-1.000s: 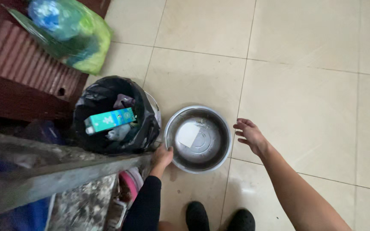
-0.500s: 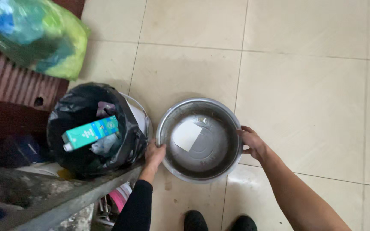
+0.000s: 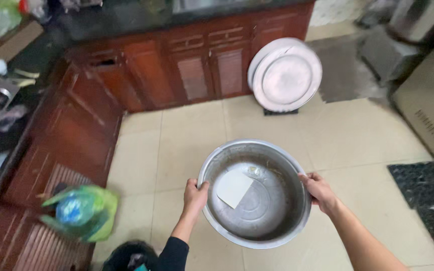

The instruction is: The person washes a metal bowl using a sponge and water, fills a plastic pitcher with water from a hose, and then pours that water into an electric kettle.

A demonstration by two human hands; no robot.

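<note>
I hold a large steel basin (image 3: 277,223) up in front of me, above the tiled floor. My left hand (image 3: 195,196) grips its left rim and my right hand (image 3: 318,189) grips its right rim. Inside the basin lie a white square of paper (image 3: 234,187) and a few small scraps near the middle.
Dark wooden cabinets (image 3: 197,70) run along the far wall and the left side. A big round metal tray (image 3: 285,75) leans against the cabinets. A green plastic bag (image 3: 80,213) hangs at lower left above a black bin (image 3: 126,256). A dark mat (image 3: 428,193) lies at right.
The basin stood on the floor beside the bin; both hands took its rim and lifted it. My view has swung up toward the cabinets.
</note>
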